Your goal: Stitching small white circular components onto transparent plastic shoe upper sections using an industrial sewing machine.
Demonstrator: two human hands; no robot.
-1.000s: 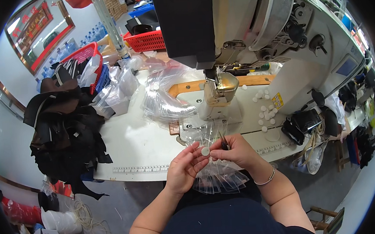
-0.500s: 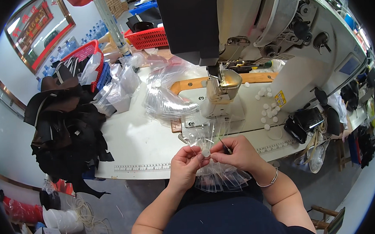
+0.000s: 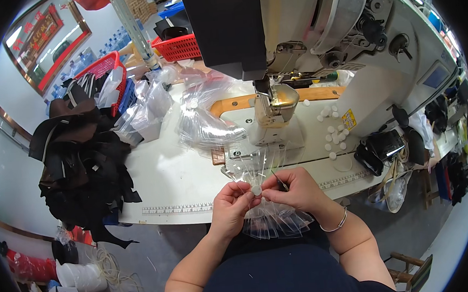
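In front of my body, at the table's near edge, my left hand (image 3: pixel 229 206) and my right hand (image 3: pixel 295 189) pinch a clear pleated plastic piece (image 3: pixel 276 222) from both sides. Its folds fan out above and below my fingers. A small white round disc (image 3: pixel 256 190) sits at its gathered middle, between my fingertips. My right hand also has a thin dark pointed tool (image 3: pixel 281 183) tucked in its fingers; its exact kind is unclear. Just beyond my hands stands the post (image 3: pixel 271 123) of a sewing machine (image 3: pixel 290 19).
More clear pleated plastic (image 3: pixel 206 129) lies left of the post. Several white discs (image 3: pixel 334 134) are scattered to its right. A heap of black scraps (image 3: pixel 85 166) covers the table's left end, with red baskets (image 3: pixel 178 47) behind. A black case (image 3: pixel 379 150) sits at the right.
The surroundings have shifted slightly in view as my head moved. Both hands keep their pinch on the plastic piece, with hardly any movement.
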